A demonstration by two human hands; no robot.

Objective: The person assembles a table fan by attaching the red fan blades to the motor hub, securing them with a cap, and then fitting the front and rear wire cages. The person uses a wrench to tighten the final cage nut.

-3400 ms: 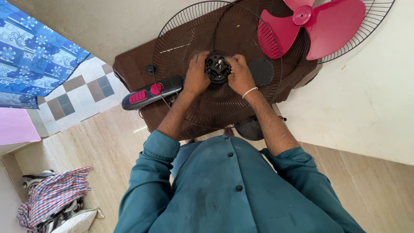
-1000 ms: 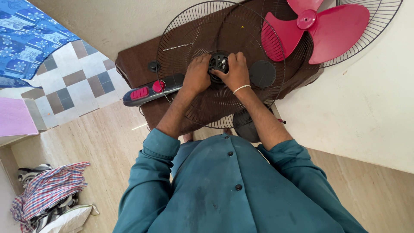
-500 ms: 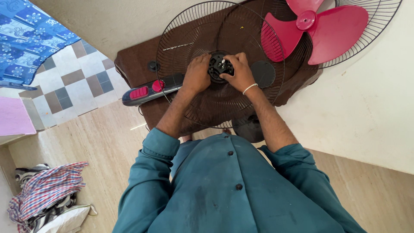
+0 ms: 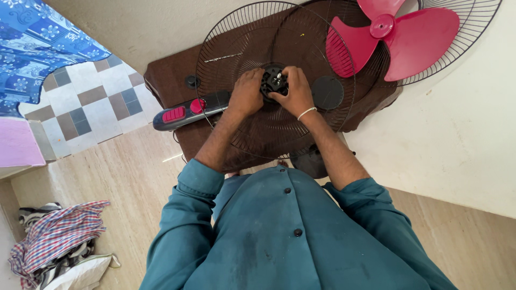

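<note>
A round black wire fan guard (image 4: 236, 43) lies flat on a brown cloth-covered stand. At its centre sits a black plastic hub ring (image 4: 272, 79) around the metal motor shaft. My left hand (image 4: 245, 94) grips the ring's left side, fingers curled over it. My right hand (image 4: 294, 91), with a white band on the wrist, clasps the ring's right side, fingertips on the hub. Both forearms reach out from teal sleeves.
A crimson three-blade fan propeller (image 4: 400, 35) rests on a second wire guard (image 4: 473, 27) at the upper right. A round black cap (image 4: 328, 92) lies right of my hands. The fan's grey control body with red buttons (image 4: 185, 113) juts left. Checked clothes (image 4: 51, 241) lie on the floor.
My right hand has shifted around the hub ring, its fingers turning over the centre. My left hand has stayed on the ring's left side. The view drifted slightly.
</note>
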